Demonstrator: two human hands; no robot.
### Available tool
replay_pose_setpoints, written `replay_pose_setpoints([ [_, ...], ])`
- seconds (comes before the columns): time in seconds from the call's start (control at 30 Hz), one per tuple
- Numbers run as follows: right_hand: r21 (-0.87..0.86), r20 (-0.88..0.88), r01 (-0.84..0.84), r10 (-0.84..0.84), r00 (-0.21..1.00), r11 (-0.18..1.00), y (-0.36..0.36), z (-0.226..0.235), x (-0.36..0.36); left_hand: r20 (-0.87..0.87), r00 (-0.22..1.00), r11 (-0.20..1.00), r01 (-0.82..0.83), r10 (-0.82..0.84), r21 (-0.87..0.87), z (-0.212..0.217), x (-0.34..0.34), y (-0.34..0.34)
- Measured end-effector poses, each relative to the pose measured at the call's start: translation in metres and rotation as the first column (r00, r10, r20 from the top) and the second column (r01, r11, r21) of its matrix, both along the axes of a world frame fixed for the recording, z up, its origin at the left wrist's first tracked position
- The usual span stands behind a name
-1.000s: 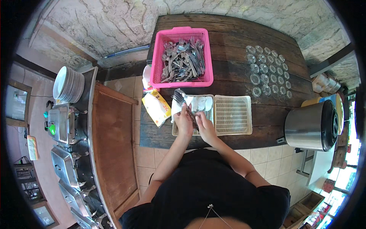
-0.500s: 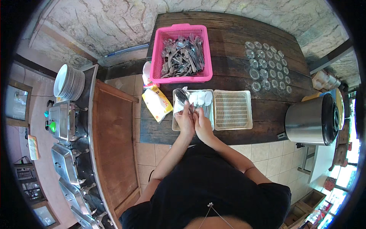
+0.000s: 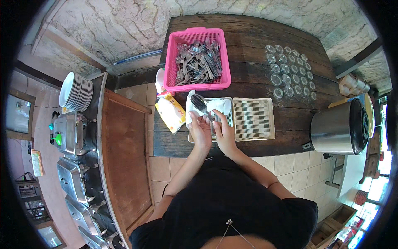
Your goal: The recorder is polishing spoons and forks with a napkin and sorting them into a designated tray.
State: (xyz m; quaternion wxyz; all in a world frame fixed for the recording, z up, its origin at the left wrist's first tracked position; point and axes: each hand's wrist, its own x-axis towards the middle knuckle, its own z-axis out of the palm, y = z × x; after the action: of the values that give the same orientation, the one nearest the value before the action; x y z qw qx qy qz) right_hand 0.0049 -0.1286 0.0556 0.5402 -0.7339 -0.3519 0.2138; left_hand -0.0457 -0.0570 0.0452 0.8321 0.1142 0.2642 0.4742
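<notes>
A metal spoon (image 3: 199, 102), with what looks like a fork laid against it, rests slantwise over a white paper napkin (image 3: 190, 98). My left hand (image 3: 200, 132) is palm up beneath them, its fingers curled around the napkin and the handles. Beside the handles is my right hand (image 3: 225, 137), thumb and index finger spread apart and its thumb by the handle ends. Under both hands stands a cream plastic basket (image 3: 229, 129) holding several napkin-wrapped bundles (image 3: 224, 106), partly hidden by my hands.
A pink basket (image 3: 227, 72) heaped with loose cutlery (image 3: 199, 62) stands behind. A yellow tissue pack (image 3: 171, 112) lies left, a second cream basket (image 3: 253, 119) right. Upturned glasses (image 3: 290, 72) stand in rows farther right, with a steel drum-shaped container (image 3: 333, 128) at the table's edge.
The right hand's fingers have spread away from the handles. The left hand has turned palm up, and the napkin's edge now rises beside the spoon.
</notes>
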Motion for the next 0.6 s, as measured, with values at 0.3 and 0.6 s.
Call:
replay_pose_setpoints([
  [0.3,0.129,0.13,-0.01,-0.007,0.991,0.992,0.003,-0.004,0.001,-0.05,0.998,0.999,-0.035,0.033,-0.041,0.015,0.004,-0.004],
  [0.6,0.031,0.077,-0.077,0.075,0.994,0.997,0.002,0.001,0.001,-0.058,0.998,0.986,0.024,-0.015,0.164,0.02,0.004,-0.007],
])
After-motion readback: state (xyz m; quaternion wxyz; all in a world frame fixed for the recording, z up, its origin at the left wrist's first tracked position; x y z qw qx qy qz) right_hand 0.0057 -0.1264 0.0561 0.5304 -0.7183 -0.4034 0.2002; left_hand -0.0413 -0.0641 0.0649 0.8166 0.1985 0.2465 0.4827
